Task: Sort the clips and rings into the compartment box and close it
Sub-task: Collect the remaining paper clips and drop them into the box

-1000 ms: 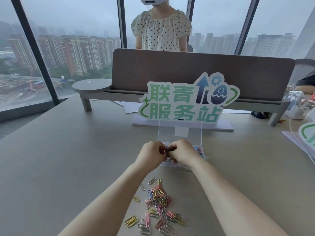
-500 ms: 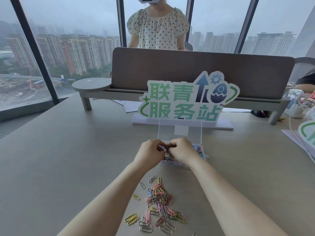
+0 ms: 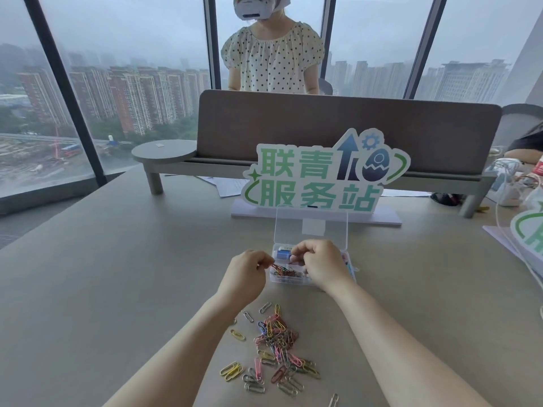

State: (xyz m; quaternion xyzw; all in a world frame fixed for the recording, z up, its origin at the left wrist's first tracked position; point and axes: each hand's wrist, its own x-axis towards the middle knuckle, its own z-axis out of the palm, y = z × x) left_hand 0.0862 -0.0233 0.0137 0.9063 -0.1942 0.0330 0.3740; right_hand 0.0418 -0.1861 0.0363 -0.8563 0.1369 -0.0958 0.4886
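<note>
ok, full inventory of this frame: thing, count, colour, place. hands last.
compartment box: one, clear plastic, on the table ahead of the hands, already holding mixed-colour clips
lid: one, clear, standing open behind the box
loose paper clips: a pile, too many to count; pink, yellow, silver, blue, green; near table edge, between the forearms
table: one, grey-beige
sign: one, white with green characters, behind the box
desk divider: one, brown, behind the sign
second person: one, dotted top, beyond the divider
left hand: pinching clips at the box's left edge
right hand: over the box, fingers pinched; contents unclear
</note>
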